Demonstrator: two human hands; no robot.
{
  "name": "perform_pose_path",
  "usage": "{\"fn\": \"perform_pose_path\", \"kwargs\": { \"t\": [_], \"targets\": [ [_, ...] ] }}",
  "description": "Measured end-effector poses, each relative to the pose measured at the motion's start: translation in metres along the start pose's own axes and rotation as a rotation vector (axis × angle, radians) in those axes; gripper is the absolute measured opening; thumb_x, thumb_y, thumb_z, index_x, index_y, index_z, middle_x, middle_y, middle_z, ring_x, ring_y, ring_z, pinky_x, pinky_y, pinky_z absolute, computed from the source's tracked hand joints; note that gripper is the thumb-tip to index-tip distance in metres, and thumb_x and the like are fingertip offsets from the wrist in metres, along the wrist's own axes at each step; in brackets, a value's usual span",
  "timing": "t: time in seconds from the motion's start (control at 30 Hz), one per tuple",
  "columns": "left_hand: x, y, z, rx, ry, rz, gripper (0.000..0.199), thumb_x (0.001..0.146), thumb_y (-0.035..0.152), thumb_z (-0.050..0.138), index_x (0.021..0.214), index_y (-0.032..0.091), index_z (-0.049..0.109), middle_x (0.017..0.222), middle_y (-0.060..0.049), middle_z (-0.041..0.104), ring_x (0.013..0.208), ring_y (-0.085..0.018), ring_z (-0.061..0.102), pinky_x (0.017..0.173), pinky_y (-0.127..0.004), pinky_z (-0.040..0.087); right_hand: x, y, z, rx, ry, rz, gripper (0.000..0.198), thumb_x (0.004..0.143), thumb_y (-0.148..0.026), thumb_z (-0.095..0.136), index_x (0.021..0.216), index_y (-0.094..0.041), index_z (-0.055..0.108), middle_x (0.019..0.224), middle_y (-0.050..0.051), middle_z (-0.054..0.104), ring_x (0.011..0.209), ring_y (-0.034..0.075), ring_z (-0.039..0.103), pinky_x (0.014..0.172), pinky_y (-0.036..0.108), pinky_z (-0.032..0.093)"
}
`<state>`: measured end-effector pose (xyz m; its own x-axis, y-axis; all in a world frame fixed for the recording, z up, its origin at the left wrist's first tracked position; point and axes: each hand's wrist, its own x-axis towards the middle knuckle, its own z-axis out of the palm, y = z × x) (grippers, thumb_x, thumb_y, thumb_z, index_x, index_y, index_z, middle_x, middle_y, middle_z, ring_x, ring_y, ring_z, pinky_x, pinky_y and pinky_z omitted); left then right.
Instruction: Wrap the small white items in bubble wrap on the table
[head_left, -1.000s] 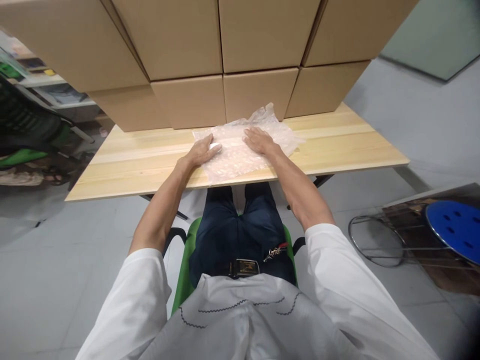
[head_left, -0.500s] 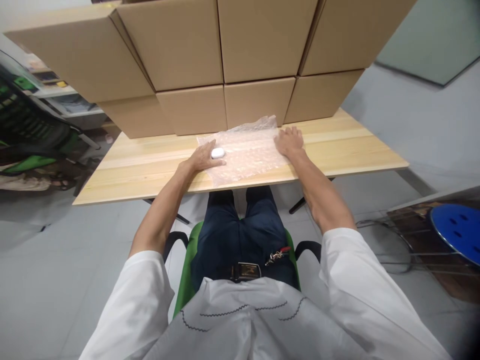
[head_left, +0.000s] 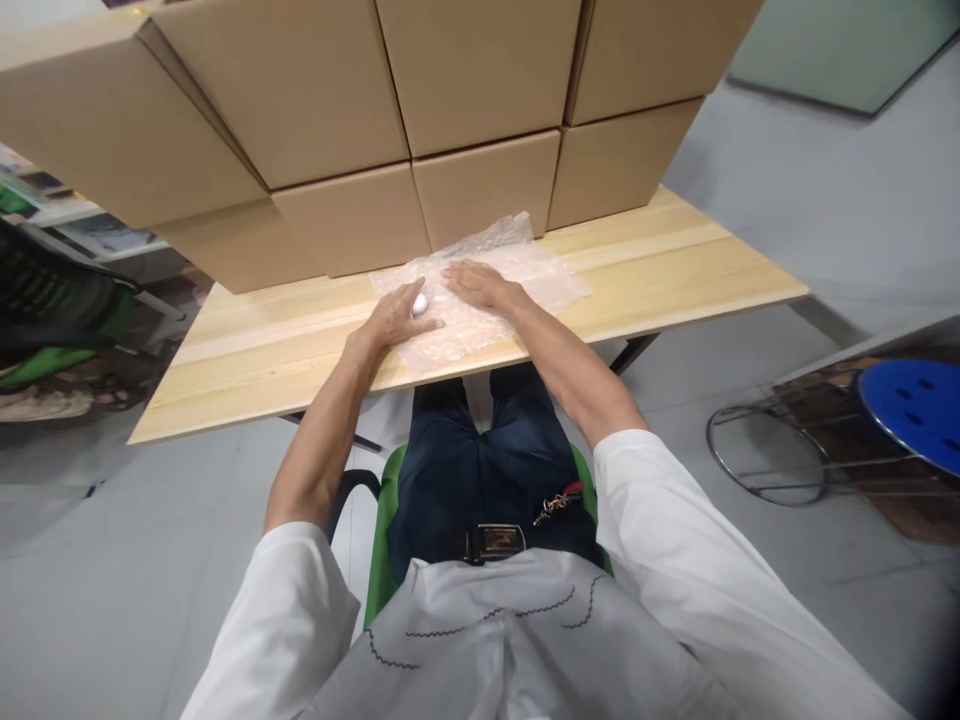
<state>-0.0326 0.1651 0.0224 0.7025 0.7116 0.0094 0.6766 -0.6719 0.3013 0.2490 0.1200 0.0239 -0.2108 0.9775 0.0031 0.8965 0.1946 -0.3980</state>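
A sheet of clear bubble wrap [head_left: 480, 333] lies spread on the wooden table in front of me. On its left part is a small, rounded white case [head_left: 420, 303], which looks like an earbud case. My left hand [head_left: 394, 315] curls around the case, with the thumb on the near side and the fingers on the far side, and hides part of it. Just to the right, my right hand [head_left: 478, 285] lies flat on the wrap, fingers stretched towards the case and holding nothing.
Large cardboard boxes [head_left: 487, 75] stand stacked two high along the back of the wooden table [head_left: 660, 270], close behind the wrap. A blue stool [head_left: 915, 410] stands on the floor at right. A dark chair [head_left: 52, 290] is at far left.
My right hand has moved left from the wrap's right edge to its middle, and now lies flat. Less of the white case shows beside my left hand. The view has shifted slightly.
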Motion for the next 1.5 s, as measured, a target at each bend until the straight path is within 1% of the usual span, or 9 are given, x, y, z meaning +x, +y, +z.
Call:
{"fn": "perform_pose_path", "kwargs": {
  "t": [0.17,0.37,0.5,0.67,0.8,0.93,1.1,1.23,1.5],
  "targets": [
    [-0.006,-0.01,-0.003,-0.019,-0.044,0.085,0.144,0.096,0.101,0.081,0.204,0.013,0.046,0.209,-0.029,0.048,0.197,-0.053,0.047,0.164,-0.062,0.034,-0.03,0.038,-0.009,-0.123,0.094,0.226,0.082,0.127,-0.049,0.042,0.197,-0.009,0.058,0.211,0.022,0.045,0.194,0.051,0.047,0.162,0.077,0.031],
    [0.001,-0.014,-0.009,-0.03,-0.102,0.098,0.17,0.083,0.113,0.081,0.208,0.009,0.033,0.212,-0.032,0.041,0.199,-0.056,0.041,0.165,-0.062,0.031,-0.088,0.071,-0.033,-0.242,0.163,0.542,0.079,0.131,-0.053,0.04,0.177,0.001,0.074,0.185,0.037,0.071,0.179,0.057,0.062,0.152,0.078,0.043],
    [0.005,-0.019,-0.007,-0.056,-0.096,0.107,0.169,0.08,0.116,0.084,0.209,0.018,0.036,0.215,-0.027,0.038,0.201,-0.057,0.036,0.167,-0.064,0.027,-0.096,0.033,-0.015,-0.16,0.296,0.325,0.083,0.132,-0.057,0.036,0.175,0.002,0.075,0.19,0.037,0.067,0.183,0.06,0.055,0.156,0.08,0.037],
    [0.002,-0.021,-0.006,-0.079,-0.09,0.092,0.18,0.076,0.125,0.08,0.209,0.013,0.035,0.215,-0.03,0.036,0.202,-0.058,0.034,0.167,-0.065,0.025,-0.099,-0.015,0.029,0.008,0.099,0.109,0.086,0.13,-0.064,0.044,0.197,-0.011,0.057,0.214,0.02,0.042,0.2,0.051,0.036,0.166,0.069,0.027],
    [-0.002,-0.023,-0.004,-0.086,-0.061,0.083,0.173,0.077,0.122,0.085,0.208,0.019,0.039,0.214,-0.027,0.04,0.199,-0.059,0.038,0.166,-0.066,0.03,-0.14,0.034,0.024,-0.043,0.088,0.181,0.099,0.127,-0.073,0.046,0.203,-0.011,0.047,0.215,0.021,0.039,0.203,0.048,0.032,0.167,0.067,0.026],
    [-0.007,-0.021,-0.006,-0.07,-0.024,0.088,0.173,0.079,0.123,0.082,0.208,0.016,0.038,0.213,-0.03,0.039,0.199,-0.061,0.037,0.166,-0.069,0.029,-0.187,0.085,-0.006,-0.193,0.219,0.456,0.095,0.127,-0.072,0.038,0.182,-0.002,0.071,0.191,0.039,0.066,0.185,0.058,0.058,0.152,0.079,0.047],
    [-0.025,0.025,0.01,0.052,0.108,0.16,0.148,0.103,0.114,0.069,0.21,0.017,0.034,0.219,-0.027,0.025,0.207,-0.057,0.017,0.168,-0.072,0.012,-0.191,0.044,0.008,-0.248,0.25,0.216,0.08,0.128,-0.054,0.04,0.187,-0.006,0.067,0.206,0.032,0.05,0.195,0.054,0.046,0.158,0.077,0.04],
    [-0.044,0.075,0.053,0.08,0.026,0.303,0.123,0.12,0.103,0.047,0.209,0.019,0.035,0.219,-0.025,0.027,0.207,-0.051,0.02,0.168,-0.074,0.015,-0.168,0.003,0.032,-0.156,0.179,0.088,0.077,0.13,-0.052,0.041,0.199,-0.019,0.056,0.215,0.02,0.04,0.2,0.05,0.037,0.16,0.079,0.037],
    [-0.105,0.063,0.07,0.102,0.038,0.164,0.138,0.113,0.111,0.053,0.206,0.01,0.037,0.213,-0.036,0.03,0.204,-0.056,0.028,0.166,-0.073,0.027,-0.198,0.062,0.018,-0.172,0.128,0.174,0.087,0.129,-0.061,0.038,0.2,-0.012,0.051,0.211,0.025,0.044,0.2,0.047,0.04,0.162,0.073,0.037]
  ]
}}
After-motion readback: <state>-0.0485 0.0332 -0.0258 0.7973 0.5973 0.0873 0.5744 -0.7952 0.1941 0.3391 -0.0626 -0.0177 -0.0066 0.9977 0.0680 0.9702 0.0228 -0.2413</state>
